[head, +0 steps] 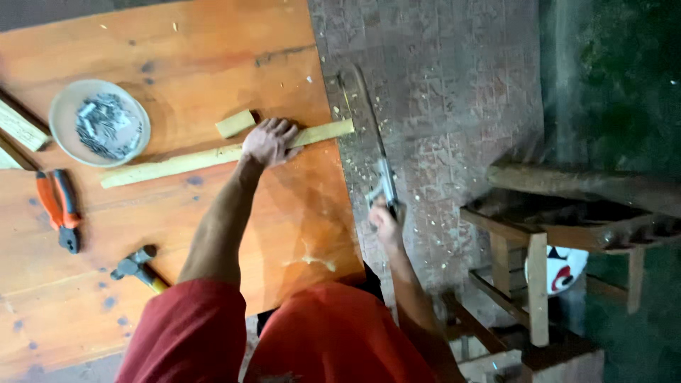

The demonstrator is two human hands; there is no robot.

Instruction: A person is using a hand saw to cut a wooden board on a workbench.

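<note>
On the table [177, 234], left hand [268, 144] presses the crosswise wooden strip [177, 163]; right hand [385, 225] grips a hacksaw [369, 135].

Our left hand [269, 142] lies palm down with fingers spread, its bare arm stretched straight forward from a red sleeve. Our right hand [384, 221] is closed in a fist, its arm angled forward beside our body
</note>
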